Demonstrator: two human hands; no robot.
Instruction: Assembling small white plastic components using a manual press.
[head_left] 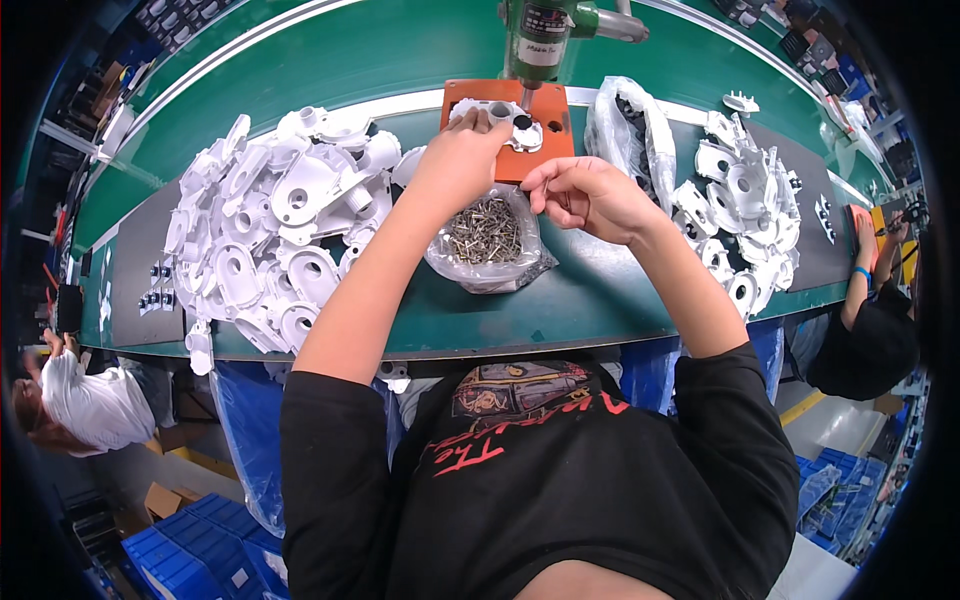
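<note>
My left hand (462, 160) rests on a white plastic part (503, 115) that lies in an orange fixture plate (550, 135), fingers pressing down on it. A green powered screwdriver (540, 45) hangs straight above the fixture. My right hand (585, 195) hovers just right of a clear bag of small metal screws (487, 235), fingers curled and pinched; whether a screw sits between them is too small to tell.
A big heap of white plastic housings (270, 215) lies to the left on the green bench (560, 310). More white parts (745, 200) and a clear bag (630, 125) lie to the right. Other people work at far left (85, 400) and far right (870, 330). Blue crates (190, 550) stand below.
</note>
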